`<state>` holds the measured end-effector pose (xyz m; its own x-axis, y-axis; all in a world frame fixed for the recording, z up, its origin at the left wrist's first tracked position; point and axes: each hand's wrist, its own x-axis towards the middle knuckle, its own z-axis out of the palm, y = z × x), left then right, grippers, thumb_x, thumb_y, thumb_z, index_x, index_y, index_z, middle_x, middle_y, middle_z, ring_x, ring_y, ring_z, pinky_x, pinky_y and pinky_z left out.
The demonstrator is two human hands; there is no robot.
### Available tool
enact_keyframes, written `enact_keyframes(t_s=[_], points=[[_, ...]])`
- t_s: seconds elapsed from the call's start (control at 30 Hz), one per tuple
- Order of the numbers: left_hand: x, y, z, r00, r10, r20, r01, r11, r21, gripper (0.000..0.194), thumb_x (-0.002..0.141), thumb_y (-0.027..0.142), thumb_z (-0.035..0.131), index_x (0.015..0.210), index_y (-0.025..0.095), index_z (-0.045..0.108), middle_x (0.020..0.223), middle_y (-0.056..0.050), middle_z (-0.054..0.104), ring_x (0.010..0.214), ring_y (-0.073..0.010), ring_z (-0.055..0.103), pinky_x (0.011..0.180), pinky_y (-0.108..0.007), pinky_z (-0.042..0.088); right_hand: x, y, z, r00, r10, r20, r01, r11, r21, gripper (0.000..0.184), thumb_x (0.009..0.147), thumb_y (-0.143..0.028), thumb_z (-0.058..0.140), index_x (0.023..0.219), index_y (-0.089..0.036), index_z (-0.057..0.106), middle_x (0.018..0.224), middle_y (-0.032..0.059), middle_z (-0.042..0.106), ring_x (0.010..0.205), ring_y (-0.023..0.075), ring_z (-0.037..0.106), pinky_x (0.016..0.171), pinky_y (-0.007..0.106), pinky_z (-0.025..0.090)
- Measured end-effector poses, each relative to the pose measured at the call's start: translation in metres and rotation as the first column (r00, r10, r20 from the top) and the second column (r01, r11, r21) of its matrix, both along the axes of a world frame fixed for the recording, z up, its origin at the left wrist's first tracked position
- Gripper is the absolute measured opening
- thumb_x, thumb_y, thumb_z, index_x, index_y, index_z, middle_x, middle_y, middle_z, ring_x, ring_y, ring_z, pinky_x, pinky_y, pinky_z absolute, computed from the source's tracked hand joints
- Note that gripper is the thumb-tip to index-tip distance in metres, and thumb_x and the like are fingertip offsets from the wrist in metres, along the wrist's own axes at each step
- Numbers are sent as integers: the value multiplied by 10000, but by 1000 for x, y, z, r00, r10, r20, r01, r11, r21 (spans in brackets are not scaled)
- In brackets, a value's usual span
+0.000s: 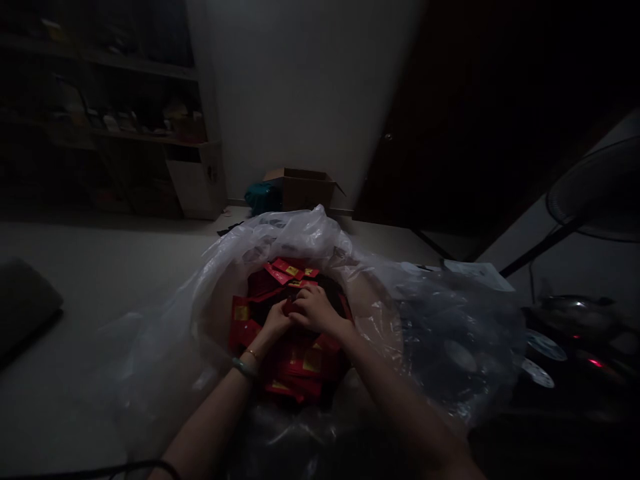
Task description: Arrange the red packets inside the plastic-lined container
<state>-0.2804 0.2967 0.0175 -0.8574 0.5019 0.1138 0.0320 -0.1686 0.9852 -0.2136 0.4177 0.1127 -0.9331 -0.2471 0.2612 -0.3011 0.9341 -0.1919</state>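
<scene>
My left hand (277,321), with a green bangle and a thin bracelet at the wrist, is closed at the fingertips. My right hand (319,310) meets it, its fingers curled over the same spot. Between them shows a bit of a red packet (289,307), mostly hidden by the fingers. Below and around lie many flat red packets (295,360) with yellow patches, heaped inside a large clear plastic bag (220,267) whose mouth is spread wide. Dark stuff in the middle of the heap is too dim to make out.
An open cardboard box (307,190) and a teal bag (263,198) stand by the wall. Cluttered shelves (145,133) are at the left. On the right are a fan (595,190), a dark table with plates (546,345) and a small red light (595,363).
</scene>
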Motion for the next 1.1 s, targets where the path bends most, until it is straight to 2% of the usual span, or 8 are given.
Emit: enact_keyframes(t_s=[0.13, 0.23, 0.37, 0.47, 0.63, 0.73, 0.9, 1.1], points=[[2, -1, 7, 1000, -6, 23, 6, 1000, -16, 400, 529, 279, 767, 885, 112, 693, 813, -39, 711, 758, -197, 629, 689, -263, 479, -5, 3, -3, 998, 28, 61, -21, 994, -107, 119, 839, -262, 630, 915, -253, 721, 974, 31, 708, 1060, 224, 553, 955, 418, 317], [4, -3, 12, 996, -27, 87, 28, 999, -17, 426, 572, 373, 771, 893, 105, 692, 779, -39, 704, 717, -184, 623, 652, -253, 467, -8, 11, -6, 1000, -22, -7, 20, 971, -238, 124, 812, -267, 665, 920, -251, 723, 969, 31, 713, 1000, 203, 583, 901, 357, 365], [5, -6, 16, 973, -55, 223, 59, 998, -11, 489, 556, 488, 780, 836, 96, 700, 684, -31, 683, 633, -171, 606, 595, -251, 444, -9, 19, -9, 986, -133, -104, 95, 946, -309, 77, 754, -280, 723, 757, -203, 721, 817, 50, 702, 901, 212, 579, 818, 338, 402], [6, -8, 21, 970, -38, 238, 42, 999, -12, 505, 520, 513, 799, 792, 99, 704, 667, -28, 680, 607, -160, 595, 572, -242, 432, -11, 19, -11, 989, -112, -95, 67, 919, -389, 70, 773, -261, 697, 752, -194, 703, 784, 37, 682, 814, 181, 582, 760, 308, 427], [10, -11, 29, 971, -10, 237, 2, 999, 32, 512, 551, 548, 777, 797, 105, 705, 703, -43, 696, 624, -162, 610, 582, -242, 450, -14, 13, -18, 982, -157, -104, 65, 800, -596, 267, 752, -306, 693, 984, -175, 673, 965, 69, 681, 873, 183, 618, 791, 307, 465], [9, -13, 30, 966, -5, 259, -14, 997, 73, 500, 561, 530, 781, 824, 111, 706, 734, -45, 705, 647, -164, 624, 609, -246, 464, -15, 12, -25, 989, -150, 13, 119, 727, -676, 274, 722, -366, 702, 918, -175, 695, 913, 64, 706, 842, 195, 638, 784, 317, 475], [9, -13, 30, 965, 29, 262, -64, 990, 126, 423, 570, 458, 799, 808, 120, 709, 759, -40, 713, 655, -151, 629, 619, -233, 473, -19, 11, -36, 965, -179, 190, 257, 524, -812, 224, 686, -349, 685, 782, -148, 712, 747, 48, 710, 715, 183, 639, 693, 289, 479], [10, -14, 31, 930, 23, 368, -98, 977, 188, 398, 530, 403, 830, 776, 119, 702, 681, -23, 700, 585, -138, 623, 592, -236, 472, -18, 11, -37, 943, -137, 303, 333, 415, -847, 264, 636, -372, 697, 746, -133, 713, 634, 21, 676, 569, 145, 577, 561, 254, 435]])
